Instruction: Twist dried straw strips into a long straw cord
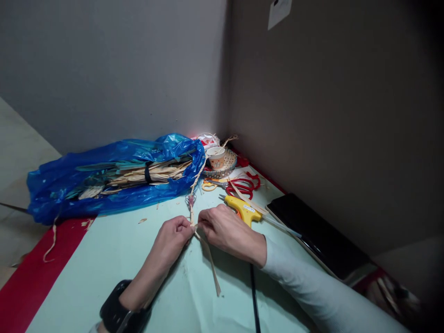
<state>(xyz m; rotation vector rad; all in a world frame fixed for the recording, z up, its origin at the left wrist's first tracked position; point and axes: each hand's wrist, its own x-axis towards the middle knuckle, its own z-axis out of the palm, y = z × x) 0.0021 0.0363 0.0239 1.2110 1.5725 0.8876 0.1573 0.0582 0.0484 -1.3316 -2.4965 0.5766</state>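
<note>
My left hand [171,240] and my right hand [225,229] meet over the pale green table cover, both pinched on the near end of a braided straw cord [194,182]. The braid runs away from my hands toward the far corner. Loose flat straw strips [211,263] hang from the pinch toward me. A black band sits on my left wrist, and a white sleeve covers my right forearm.
A blue plastic bag [69,185] with a tied straw bundle [145,173] lies at the back left. Near the corner are a paper cup [216,157] on a woven mat, red scissors [244,185] and a yellow glue gun [244,210]. A black flat device [319,233] lies right.
</note>
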